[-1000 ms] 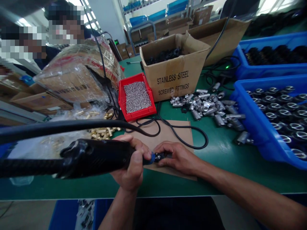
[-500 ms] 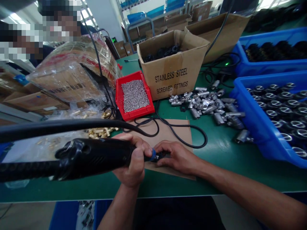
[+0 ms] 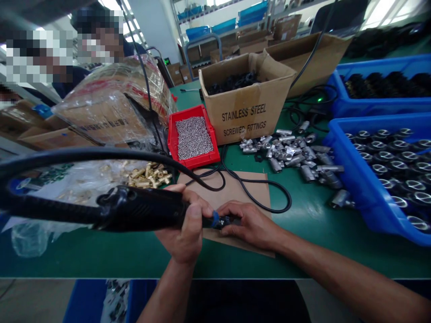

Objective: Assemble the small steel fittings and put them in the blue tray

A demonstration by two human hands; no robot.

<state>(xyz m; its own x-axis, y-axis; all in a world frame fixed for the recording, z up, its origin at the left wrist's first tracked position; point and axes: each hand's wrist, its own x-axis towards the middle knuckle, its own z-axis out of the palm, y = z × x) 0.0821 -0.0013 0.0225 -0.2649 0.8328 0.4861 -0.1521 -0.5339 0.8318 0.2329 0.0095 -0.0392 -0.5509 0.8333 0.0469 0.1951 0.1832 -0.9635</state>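
Observation:
My left hand [image 3: 184, 229] is wrapped round the front of a black corded electric screwdriver [image 3: 144, 208], which lies nearly level and points right. A blue ring [image 3: 214, 219] shows near its tip. Just beyond the tip, my right hand [image 3: 247, 224] pinches a small dark part [image 3: 232, 220], mostly hidden by the fingers. The tool's tip meets this part, though the exact contact is covered. Both hands are over a flat piece of brown cardboard [image 3: 251, 190] on the green table [image 3: 313, 244].
Behind the hands are a red bin [image 3: 215, 157] of small metal pieces and a carton [image 3: 240, 119] of black parts. Silvery fittings [image 3: 292, 152] lie loose, right of centre. Blue crates [image 3: 363, 202] stand at right, brass fittings [image 3: 148, 176] at left. A black cable [image 3: 286, 197] loops across the cardboard.
The view has tilted slightly, so the scene sits lower. The screwdriver's rear end and its cord have risen a little relative to the table. Both hands keep their grips.

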